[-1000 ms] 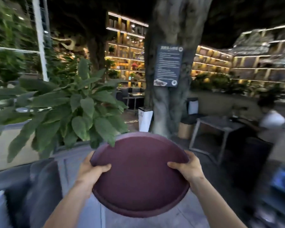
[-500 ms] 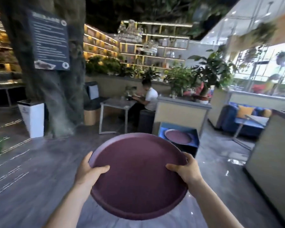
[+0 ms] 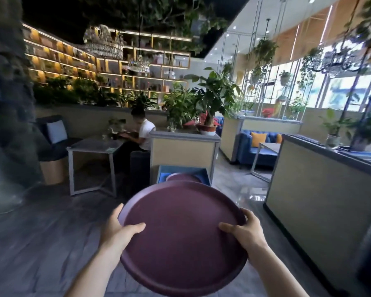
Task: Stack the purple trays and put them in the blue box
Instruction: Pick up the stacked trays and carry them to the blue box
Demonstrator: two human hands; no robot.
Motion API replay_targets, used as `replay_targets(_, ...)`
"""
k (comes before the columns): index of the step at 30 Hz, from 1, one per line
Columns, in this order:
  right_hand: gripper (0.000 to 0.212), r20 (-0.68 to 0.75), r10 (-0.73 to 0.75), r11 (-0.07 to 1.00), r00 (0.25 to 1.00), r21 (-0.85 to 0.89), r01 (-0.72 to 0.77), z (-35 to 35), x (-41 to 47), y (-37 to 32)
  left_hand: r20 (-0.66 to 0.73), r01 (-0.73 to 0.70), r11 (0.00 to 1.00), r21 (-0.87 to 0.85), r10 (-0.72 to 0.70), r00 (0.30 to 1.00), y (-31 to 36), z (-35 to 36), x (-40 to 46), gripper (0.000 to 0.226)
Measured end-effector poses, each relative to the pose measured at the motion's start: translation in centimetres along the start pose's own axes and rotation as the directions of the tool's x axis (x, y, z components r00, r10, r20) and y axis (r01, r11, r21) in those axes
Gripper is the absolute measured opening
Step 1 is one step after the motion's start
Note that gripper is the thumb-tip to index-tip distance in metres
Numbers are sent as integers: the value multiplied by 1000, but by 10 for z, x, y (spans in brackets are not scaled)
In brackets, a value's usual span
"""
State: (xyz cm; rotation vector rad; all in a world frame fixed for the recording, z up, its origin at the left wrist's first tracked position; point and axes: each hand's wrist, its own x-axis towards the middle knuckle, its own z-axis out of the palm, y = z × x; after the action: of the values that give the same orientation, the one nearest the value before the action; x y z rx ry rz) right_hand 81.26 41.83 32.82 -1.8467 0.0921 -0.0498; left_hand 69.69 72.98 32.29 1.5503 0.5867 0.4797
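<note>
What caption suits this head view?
Both hands, left and right, carry a purple tray toward the blue box.

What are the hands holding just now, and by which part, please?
A purple tray, held at its rim: left hand on the left edge, right hand on the right.

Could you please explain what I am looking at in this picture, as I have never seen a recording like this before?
There is no machine here: a person wears a wide-angle camera on the head, looking forward and down, so you see their own arms. The left hand and right hand grip opposite edges of a round purple tray, held in the air. Ahead on the floor stands the blue box, open, with another purple tray already inside. The room is a café with plants; another person sits at a table.
</note>
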Motion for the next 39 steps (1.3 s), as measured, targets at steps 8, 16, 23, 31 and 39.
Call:
replay_targets(8,93,-12,30,1000,999,2,-30,1,74,14,5,11,1000,12,-11,1000,-5,58,57,102)
replay_targets(16,97,-11,61,998,998,-1,-61,71,173,18,8,52,999,3,-52,999,-25,88,179,102)
replay_targets(23,93,-28,95,994,995,-43,-96,160,290,2,35,88,996,-6,-88,996,-31,110,336,103)
replay_targets(31,95,-77,116,988,990,-96,-124,233,399,-6,47,92,996,23,-93,995,-36,140,477,102)
replay_targets(39,102,-58,182,977,982,-106,-187,278,513,7,48,90,996,30,-91,995,-55,193,587,103)
